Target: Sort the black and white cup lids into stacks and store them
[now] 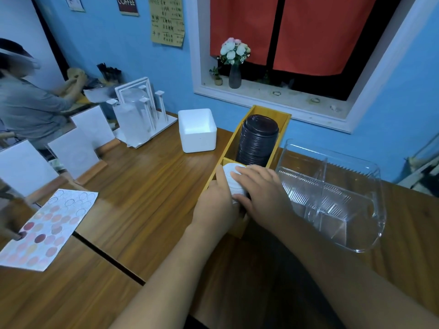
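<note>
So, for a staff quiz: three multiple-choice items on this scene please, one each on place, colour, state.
1. Where is the black lid stack? A wooden box, far compartment; B on the floor; C in a drawer.
2. What colour is the near lid stack? A red; B black; C white.
3. What are the left hand and right hand doing? A hanging idle; B gripping the near lid stack; C waving.
1A, it fills the box's far end; 2C, its top shows white; 3B, both hands wrap it.
</note>
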Demonstrator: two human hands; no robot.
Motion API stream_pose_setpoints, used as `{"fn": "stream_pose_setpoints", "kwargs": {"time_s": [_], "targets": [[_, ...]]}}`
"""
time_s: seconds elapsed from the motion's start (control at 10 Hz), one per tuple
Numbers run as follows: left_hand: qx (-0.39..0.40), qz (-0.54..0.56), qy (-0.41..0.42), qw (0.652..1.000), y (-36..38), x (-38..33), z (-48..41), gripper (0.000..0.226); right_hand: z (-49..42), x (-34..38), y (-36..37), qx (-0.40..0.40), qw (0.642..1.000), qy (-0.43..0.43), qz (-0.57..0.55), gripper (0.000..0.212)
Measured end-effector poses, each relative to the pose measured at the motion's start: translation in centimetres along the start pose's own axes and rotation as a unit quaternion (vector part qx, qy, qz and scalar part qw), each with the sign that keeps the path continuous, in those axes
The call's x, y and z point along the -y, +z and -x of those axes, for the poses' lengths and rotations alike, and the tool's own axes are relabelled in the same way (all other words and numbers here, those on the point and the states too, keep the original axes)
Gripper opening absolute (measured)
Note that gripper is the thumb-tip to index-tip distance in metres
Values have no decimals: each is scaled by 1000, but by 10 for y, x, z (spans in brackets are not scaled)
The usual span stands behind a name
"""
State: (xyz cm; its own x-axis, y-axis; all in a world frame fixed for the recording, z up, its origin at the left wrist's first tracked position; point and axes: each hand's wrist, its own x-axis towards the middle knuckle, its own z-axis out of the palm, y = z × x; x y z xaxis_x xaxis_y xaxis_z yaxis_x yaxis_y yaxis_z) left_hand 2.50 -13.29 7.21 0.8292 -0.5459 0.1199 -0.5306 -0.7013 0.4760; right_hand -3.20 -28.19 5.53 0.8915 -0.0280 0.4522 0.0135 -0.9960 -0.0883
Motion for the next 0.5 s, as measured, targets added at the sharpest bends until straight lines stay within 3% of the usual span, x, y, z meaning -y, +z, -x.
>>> {"fn": "stream_pose_setpoints", "kwargs": {"time_s": [0.3,0.5], "targets": [[-9,42,27,999,3,7,15,108,5,8,-2,52,998,3,39,56],[-28,53,80,995,-20,24,50,85,14,15,-14,74,997,30,8,68]]}}
